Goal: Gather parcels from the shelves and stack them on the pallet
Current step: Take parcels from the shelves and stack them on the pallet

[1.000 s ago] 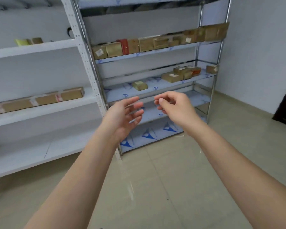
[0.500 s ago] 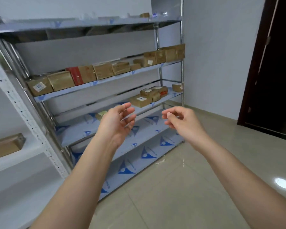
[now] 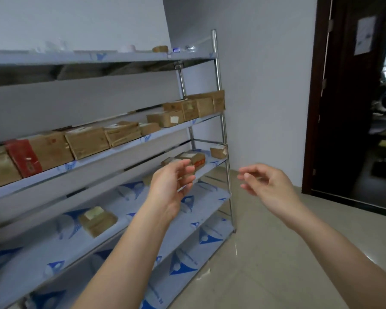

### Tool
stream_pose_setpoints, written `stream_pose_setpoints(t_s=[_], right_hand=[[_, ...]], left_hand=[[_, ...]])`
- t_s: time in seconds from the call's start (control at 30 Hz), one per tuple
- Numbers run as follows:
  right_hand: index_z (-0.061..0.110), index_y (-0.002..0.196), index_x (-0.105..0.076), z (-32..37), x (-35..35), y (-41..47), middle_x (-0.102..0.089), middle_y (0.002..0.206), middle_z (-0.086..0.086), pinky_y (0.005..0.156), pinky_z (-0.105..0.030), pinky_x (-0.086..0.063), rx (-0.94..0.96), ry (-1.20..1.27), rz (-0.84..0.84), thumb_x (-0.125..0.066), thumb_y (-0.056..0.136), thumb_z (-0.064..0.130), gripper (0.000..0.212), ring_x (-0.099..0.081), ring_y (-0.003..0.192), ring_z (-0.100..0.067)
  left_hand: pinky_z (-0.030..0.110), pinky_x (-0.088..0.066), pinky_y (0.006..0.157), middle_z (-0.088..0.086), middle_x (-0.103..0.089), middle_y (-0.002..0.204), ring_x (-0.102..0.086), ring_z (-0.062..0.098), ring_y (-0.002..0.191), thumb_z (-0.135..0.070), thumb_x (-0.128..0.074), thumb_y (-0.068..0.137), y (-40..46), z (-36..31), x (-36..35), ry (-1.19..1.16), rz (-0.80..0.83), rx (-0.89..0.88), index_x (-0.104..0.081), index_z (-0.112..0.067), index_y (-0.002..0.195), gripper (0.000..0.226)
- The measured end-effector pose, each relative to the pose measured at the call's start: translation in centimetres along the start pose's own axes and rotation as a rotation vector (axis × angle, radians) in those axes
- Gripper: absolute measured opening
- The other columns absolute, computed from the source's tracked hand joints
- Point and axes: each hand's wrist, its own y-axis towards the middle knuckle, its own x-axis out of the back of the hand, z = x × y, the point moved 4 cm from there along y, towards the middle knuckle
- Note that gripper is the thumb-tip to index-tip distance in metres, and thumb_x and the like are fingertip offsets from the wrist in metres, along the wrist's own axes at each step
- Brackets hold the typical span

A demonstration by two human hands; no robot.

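Two empty hands is what you've got out front right now. Your left hand [image 3: 169, 188] has its fingers loosely curled with nothing in them, and your right hand [image 3: 270, 186] is the same, relaxed and carrying nothing, with a clear gap between them, probably because you're lining up for a two-handed grab.

The parcels are all on the metal rack [image 3: 221, 130], none in your grip yet. Just beyond your left fingertips there's a small cluster of brown parcels [image 3: 193, 157], which looks like the closest pick. One more small box [image 3: 218, 151] sits past that at the rack's far end, roughly between your hands and further back. Above your left hand runs a long row of brown boxes [image 3: 85, 141], with a red parcel [image 3: 24, 157] way off to the outside of that hand. Below your left forearm a single flat parcel [image 3: 97, 220] lies alone.

I'd guess the loose finger shape is so you can close on the box sides once you arrive. No pallet in view, so the carry direction is unknown. The dark doorway [image 3: 354, 108] is off beyond your right hand.
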Motion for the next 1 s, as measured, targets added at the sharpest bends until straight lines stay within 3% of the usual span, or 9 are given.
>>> stream_pose_setpoints(t_s=[0.23, 0.47, 0.53, 0.67, 0.8, 0.9, 1.0], right_hand=[[0.026, 0.123, -0.057, -5.9, 3.3, 16.2, -0.071, 0.093, 0.004, 0.094, -0.043, -0.054, 0.028, -0.031, -0.013, -0.055, 0.097, 0.013, 0.029, -0.071, 0.084, -0.014], [0.023, 0.143, -0.046, -8.5, 5.0, 32.7, -0.07, 0.095, 0.008, 0.089, -0.041, -0.056, 0.06, -0.016, -0.052, -0.05, 0.098, 0.009, 0.047, -0.07, 0.084, -0.01], [0.026, 0.147, -0.04, -9.9, 3.7, 36.4, -0.07, 0.095, 0.01, 0.089, -0.038, -0.057, 0.06, -0.006, -0.002, -0.051, 0.098, 0.009, 0.053, -0.069, 0.084, -0.008], [0.024, 0.151, -0.034, -14.1, 0.9, 43.4, -0.071, 0.095, 0.008, 0.095, -0.042, -0.054, 0.027, 0.028, 0.056, -0.054, 0.098, 0.01, 0.058, -0.07, 0.085, -0.009], [0.025, 0.152, -0.033, -17.0, -1.3, 51.0, -0.07, 0.098, 0.008, 0.096, -0.04, -0.053, 0.008, -0.001, 0.062, -0.055, 0.099, 0.012, 0.059, -0.07, 0.086, -0.009], [0.025, 0.151, -0.035, -17.5, -2.3, 57.1, -0.069, 0.098, 0.007, 0.09, -0.046, -0.056, 0.025, -0.015, 0.045, -0.056, 0.098, 0.012, 0.059, -0.07, 0.087, -0.015], [0.026, 0.149, -0.037, -17.4, -2.2, 62.9, -0.068, 0.096, 0.008, 0.095, -0.04, -0.054, 0.06, -0.033, 0.014, -0.055, 0.098, 0.01, 0.056, -0.068, 0.091, -0.009]], left_hand=[[0.027, -0.048, 0.067, 0.0, -0.065, 0.068, -0.058, 0.015, 0.066, -0.008, -0.056, 0.094, 15.4, 1.5, -10.5, -0.006, 0.017, 0.016, -0.068, -0.01, 0.102, 0.015], [0.022, -0.053, 0.051, 0.006, -0.063, 0.09, -0.059, 0.018, 0.072, -0.01, -0.051, 0.097, 27.7, -0.4, -16.4, 0.059, -0.037, -0.025, -0.064, -0.012, 0.106, 0.016], [0.024, -0.053, 0.059, 0.007, -0.063, 0.094, -0.06, 0.017, 0.073, -0.009, -0.05, 0.098, 31.6, -1.0, -16.4, 0.073, -0.091, -0.045, -0.064, -0.011, 0.106, 0.017], [0.026, -0.051, 0.07, 0.006, -0.062, 0.092, -0.06, 0.016, 0.072, -0.01, -0.051, 0.098, 39.5, -1.3, -17.4, 0.072, -0.14, -0.068, -0.064, -0.01, 0.102, 0.013], [0.029, -0.054, 0.077, 0.007, -0.065, 0.1, -0.062, 0.019, 0.084, -0.008, -0.053, 0.097, 47.3, -1.8, -18.9, 0.14, -0.126, -0.128, -0.066, -0.013, 0.101, 0.015], [0.029, -0.054, 0.076, 0.006, -0.066, 0.1, -0.063, 0.018, 0.083, -0.005, -0.052, 0.095, 53.9, -3.1, -20.3, 0.157, -0.111, -0.166, -0.067, -0.014, 0.104, 0.019], [0.028, -0.054, 0.071, 0.006, -0.066, 0.097, -0.062, 0.016, 0.076, -0.006, -0.053, 0.094, 59.8, -4.7, -22.4, 0.164, -0.065, -0.219, -0.067, -0.014, 0.107, 0.021]])
